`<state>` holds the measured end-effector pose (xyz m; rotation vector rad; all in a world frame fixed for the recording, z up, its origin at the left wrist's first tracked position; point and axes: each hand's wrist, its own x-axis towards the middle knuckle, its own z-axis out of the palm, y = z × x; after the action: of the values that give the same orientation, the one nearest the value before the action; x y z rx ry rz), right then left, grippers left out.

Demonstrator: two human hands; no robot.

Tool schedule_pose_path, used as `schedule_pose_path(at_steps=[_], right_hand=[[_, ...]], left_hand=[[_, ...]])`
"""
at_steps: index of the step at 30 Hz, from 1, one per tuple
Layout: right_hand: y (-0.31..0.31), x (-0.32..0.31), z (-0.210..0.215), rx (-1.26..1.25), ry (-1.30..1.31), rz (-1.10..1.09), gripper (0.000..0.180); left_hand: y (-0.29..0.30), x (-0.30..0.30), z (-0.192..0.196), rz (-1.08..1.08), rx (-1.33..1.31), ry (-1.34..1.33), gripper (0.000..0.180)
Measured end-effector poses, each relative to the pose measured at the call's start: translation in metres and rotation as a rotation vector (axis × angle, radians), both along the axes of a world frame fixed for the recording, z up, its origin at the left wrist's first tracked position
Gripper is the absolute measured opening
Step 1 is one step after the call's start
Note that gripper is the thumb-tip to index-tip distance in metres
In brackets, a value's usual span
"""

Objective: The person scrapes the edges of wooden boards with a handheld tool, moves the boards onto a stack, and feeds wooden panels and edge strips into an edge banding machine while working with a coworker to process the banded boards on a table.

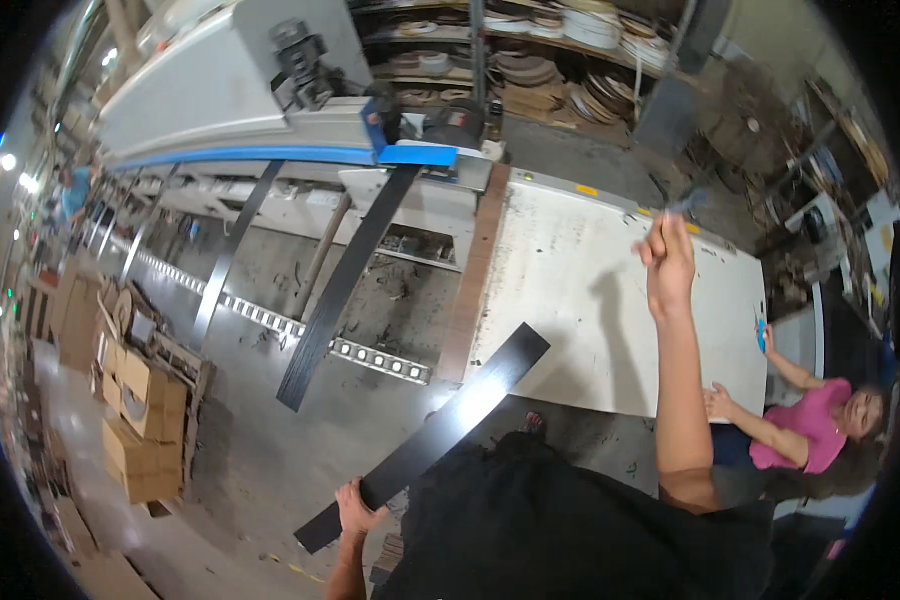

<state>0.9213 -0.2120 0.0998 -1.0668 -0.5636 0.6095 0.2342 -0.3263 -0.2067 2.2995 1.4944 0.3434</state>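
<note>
My left hand grips a long, narrow black panel near its lower end. The panel slants up to the right, its far end by the near edge of a white-topped table. Over that table my right hand is raised with bent elbow and curled fingers. A blurred greyish shape shows at its fingertips, too smeared to name. Another black panel juts from the machine under a blue-edged guard, lying across the open frame.
A person in a pink top stands at the table's right end, a blue object in one hand. Cardboard boxes sit on a pallet at left. A roller rail runs low along the machine. Shelves behind hold coiled rolls.
</note>
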Motion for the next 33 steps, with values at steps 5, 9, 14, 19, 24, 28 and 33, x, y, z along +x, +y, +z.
schedule_pose_path(at_steps=[5, 9, 14, 19, 24, 28, 33], right_hand=[[-0.012, -0.035, -0.133, -0.100, 0.312, -0.084, 0.023], [0.013, -0.168, -0.206, -0.418, 0.603, -0.147, 0.025], [0.021, -0.326, -0.202, -0.449, 0.927, 0.655, 0.068], [0.057, -0.382, -0.198, -0.588, 0.462, 0.745, 0.050], [0.101, -0.415, -0.195, -0.597, 0.271, 0.705, 0.040], [0.151, -0.449, -0.167, -0.450, 0.297, 0.925, 0.037], [0.176, -0.525, -0.140, -0.280, 0.368, 1.105, 0.034]], left_hand=[[0.010, -0.027, -0.004, 0.118, 0.007, -0.070, 0.099], [0.016, -0.028, 0.005, 0.232, -0.014, -0.173, 0.093], [0.037, -0.015, 0.017, 0.299, -0.051, -0.251, 0.091], [0.061, 0.005, 0.058, 0.358, -0.107, -0.219, 0.093], [0.034, -0.008, 0.120, 0.457, -0.102, -0.039, 0.114], [-0.015, -0.058, 0.121, 0.583, -0.194, 0.151, 0.119], [-0.045, -0.063, 0.116, 0.870, -0.080, -0.115, 0.095]])
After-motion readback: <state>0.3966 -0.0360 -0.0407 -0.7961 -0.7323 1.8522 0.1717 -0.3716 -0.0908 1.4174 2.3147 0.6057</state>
